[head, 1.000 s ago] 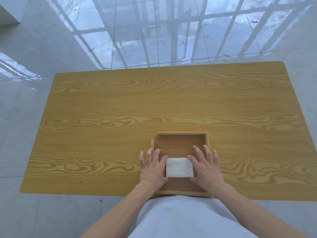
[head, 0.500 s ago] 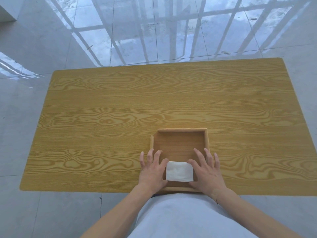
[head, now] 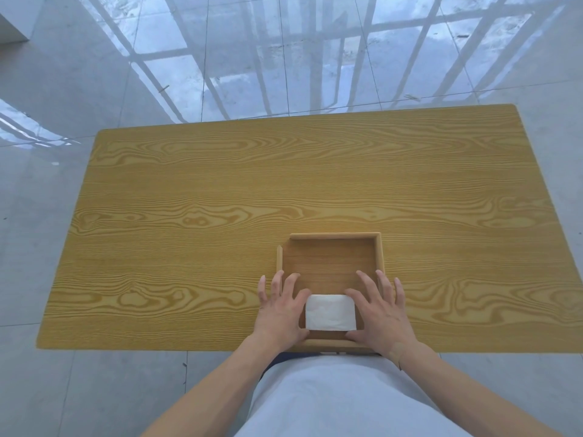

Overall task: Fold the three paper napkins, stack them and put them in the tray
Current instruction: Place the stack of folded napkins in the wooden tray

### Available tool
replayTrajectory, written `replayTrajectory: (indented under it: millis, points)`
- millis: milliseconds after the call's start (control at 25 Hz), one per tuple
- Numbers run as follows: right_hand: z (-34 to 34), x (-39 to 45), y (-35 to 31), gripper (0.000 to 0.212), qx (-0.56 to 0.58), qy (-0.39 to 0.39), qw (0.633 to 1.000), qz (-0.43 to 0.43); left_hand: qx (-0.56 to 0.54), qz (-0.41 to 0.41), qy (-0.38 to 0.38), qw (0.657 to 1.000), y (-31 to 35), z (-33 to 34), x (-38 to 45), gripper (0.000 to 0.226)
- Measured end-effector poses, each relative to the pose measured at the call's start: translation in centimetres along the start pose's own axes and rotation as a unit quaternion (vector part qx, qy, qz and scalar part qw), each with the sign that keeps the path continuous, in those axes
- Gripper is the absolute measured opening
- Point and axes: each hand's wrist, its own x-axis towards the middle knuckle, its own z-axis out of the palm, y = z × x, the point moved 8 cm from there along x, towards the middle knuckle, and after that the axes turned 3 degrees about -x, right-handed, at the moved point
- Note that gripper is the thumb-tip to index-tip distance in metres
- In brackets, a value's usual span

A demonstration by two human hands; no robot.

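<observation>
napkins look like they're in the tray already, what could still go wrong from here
1. The folded napkins sit at the near end of the tray, flanked by the left hand and right hand; lifting the hands carelessly could drag the light paper askew or unfold the stack.
2. The tray's near rim lies right at the table edge, so a nudge toward the person might tip it off.

napkin stack (head: 330, 311) in tray (head: 331, 238), near side | left hand (head: 280, 310), right hand (head: 380, 313) flank it, fingers spread | desk (head: 220, 190)
</observation>
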Motion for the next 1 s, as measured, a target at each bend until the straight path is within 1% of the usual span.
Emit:
replayTrajectory:
  millis: [120, 280, 1000]
  points:
    - [0.08, -0.07, -0.06, 0.082, -0.003, -0.001, 1.000, 0.001, 0.006, -0.001, 0.003, 1.000, 0.02, 0.13, -0.18, 0.077]
    - [-0.07, -0.06, -0.18, 0.079, 0.005, 0.001, 1.000, 0.006, 0.014, -0.014, 0.001, 1.000, 0.02, 0.37, -0.38, 0.078]
    - [-0.19, -0.12, -0.08, 0.079, 0.015, 0.004, 1.000, 0.010, 0.014, -0.009, 0.009, 1.000, -0.21, 0.24, -0.37, 0.075]
